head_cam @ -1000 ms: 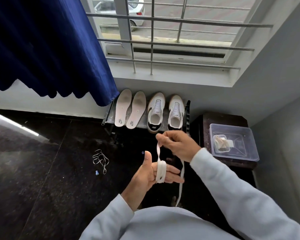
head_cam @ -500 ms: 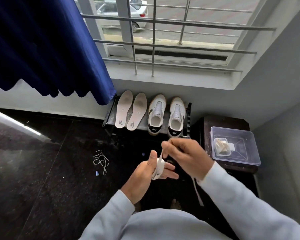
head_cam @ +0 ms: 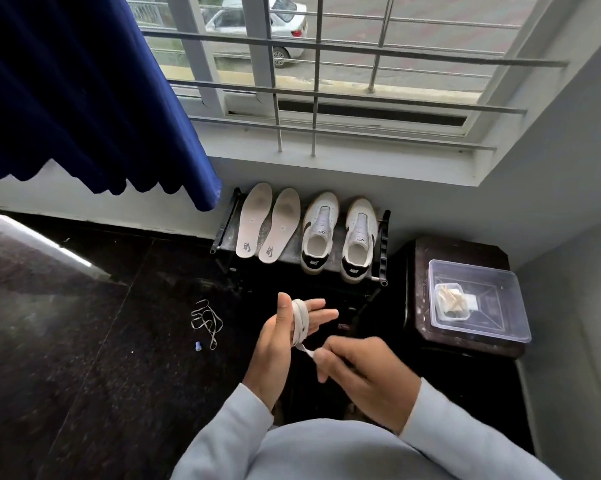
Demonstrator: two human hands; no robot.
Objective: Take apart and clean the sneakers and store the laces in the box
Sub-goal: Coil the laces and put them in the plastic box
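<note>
- Status: both sneakers (head_cam: 337, 237) stand on the shoe rack (head_cam: 384, 244), beyond the fingertips of the left hand (head_cam: 281, 341). No laces show in the eyelets. Two insoles (head_cam: 267, 223) lie out on the thumb side of the shoes. We judge the take-apart step done.
- Cleaning: no cloth or brush is in sight, so we cannot tell whether it has happened.
- Left hand: fingers straight and together, thumb upright. The lace (head_cam: 300, 323) is wound in several loops around the fingers.
- Right hand (head_cam: 357, 372): just below and to the right of the left palm. Thumb and forefinger pinch the free end of the lace, with a short taut run between the two hands. The right hand hides any tail past the pinch.
- Judged step: coiling this lace for storage.
- Second lace (head_cam: 207, 322): a loose tangle on the dark floor, well to the left of the left hand, with neither hand near it. A small blue item (head_cam: 197, 346) lies just beside it; we cannot identify it.
- Box (head_cam: 499, 306): clear and lidless, on a dark stand (head_cam: 465, 247), well to the right of the right hand and beyond it. A small tub (head_cam: 451, 301) inside holds something pale that we cannot identify.
- Remaining, as we judge it: finish this coil, carry it to the box, then coil and store the second lace.
</note>
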